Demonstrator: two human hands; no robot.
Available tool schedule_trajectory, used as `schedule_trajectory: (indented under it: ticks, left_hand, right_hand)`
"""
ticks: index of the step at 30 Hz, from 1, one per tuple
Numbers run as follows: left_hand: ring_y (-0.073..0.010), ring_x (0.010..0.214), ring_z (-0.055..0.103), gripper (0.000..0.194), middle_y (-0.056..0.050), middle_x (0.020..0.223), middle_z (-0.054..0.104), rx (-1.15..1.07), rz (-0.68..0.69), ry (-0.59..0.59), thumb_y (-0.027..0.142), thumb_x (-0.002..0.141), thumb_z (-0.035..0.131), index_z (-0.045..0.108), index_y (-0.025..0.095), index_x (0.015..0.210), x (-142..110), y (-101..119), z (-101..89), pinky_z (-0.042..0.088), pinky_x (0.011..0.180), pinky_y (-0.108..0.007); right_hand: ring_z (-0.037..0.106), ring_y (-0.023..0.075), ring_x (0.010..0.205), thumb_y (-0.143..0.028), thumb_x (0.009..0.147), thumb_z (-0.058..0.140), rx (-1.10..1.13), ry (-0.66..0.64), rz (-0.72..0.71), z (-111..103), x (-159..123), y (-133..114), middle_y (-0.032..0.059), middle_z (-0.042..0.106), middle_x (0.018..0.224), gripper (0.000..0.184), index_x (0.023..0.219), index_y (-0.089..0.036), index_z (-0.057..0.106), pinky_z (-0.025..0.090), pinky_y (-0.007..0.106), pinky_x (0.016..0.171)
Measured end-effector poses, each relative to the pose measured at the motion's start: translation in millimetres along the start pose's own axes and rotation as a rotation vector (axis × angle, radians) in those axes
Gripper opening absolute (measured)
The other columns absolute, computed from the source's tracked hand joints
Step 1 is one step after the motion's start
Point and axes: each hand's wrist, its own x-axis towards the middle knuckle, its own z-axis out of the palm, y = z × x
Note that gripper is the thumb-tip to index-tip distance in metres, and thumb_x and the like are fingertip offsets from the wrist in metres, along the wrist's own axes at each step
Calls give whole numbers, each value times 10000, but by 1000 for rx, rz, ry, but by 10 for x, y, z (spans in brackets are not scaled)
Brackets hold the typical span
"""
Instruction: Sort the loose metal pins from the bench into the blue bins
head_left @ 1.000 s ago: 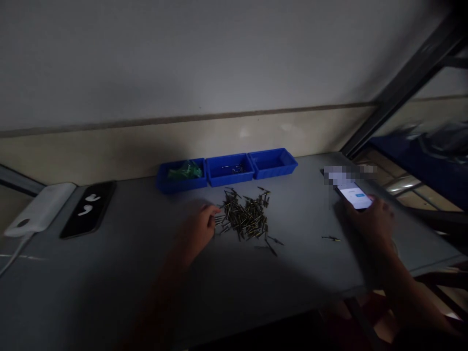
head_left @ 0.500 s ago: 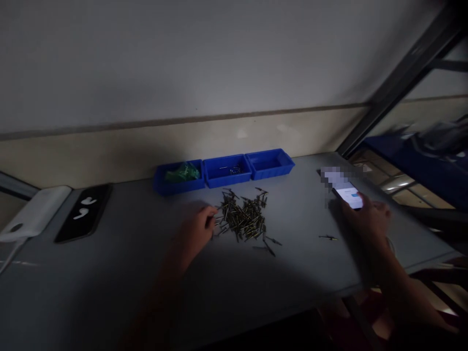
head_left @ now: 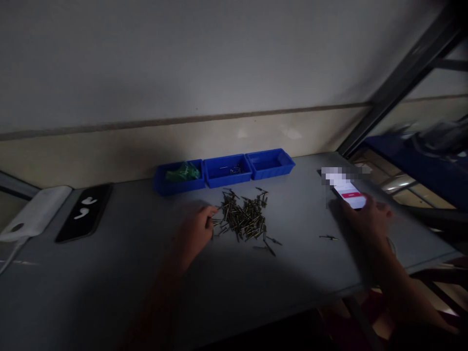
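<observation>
Red button (head_left: 351, 195), replacing blue, is displayed on phone (head_left: 343, 188), touched by half-curled right hand (head_left: 371, 220); metal pins (head_left: 244, 215) seem undisturbed, left hand (head_left: 197, 230), fingers curled, beside them; both grips unclear.

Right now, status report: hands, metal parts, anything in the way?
Left hand at left edge of metal parts heap, grip unclear. Right hand at lit phone. Heap before blue trays; loose part between heap and right hand.
</observation>
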Motion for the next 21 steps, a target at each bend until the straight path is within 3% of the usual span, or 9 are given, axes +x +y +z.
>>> schedule_trajectory:
  ticks: [9,15,21]
  left_hand:
    - [-179,872,604,295,-39,965,649,-7,-57,2,95,778,463,597,204,1018,33,-20,5,442,723,-268]
    - [-167,793,600,311,-33,904,643,39,-72,-6,117,786,457,597,223,1043,26,-7,-9,412,646,-249]
    - [-166,858,601,340,-36,961,641,30,-52,22,85,763,444,592,220,1038,31,-68,40,431,708,-258]
  right_hand:
    - [397,368,1158,-627,766,419,27,50,21,-27,-48,-31,239,490,1145,751,1315,-115,397,313,433,919]
    - [390,418,1145,-727,728,377,-29,18,67,-136,-143,-148,223,429,1225,776,1327,-233,399,309,539,882]
    - [348,441,1187,-694,751,366,-13,-38,23,-167,-108,-157,230,388,1269,772,1352,-209,350,286,600,882]
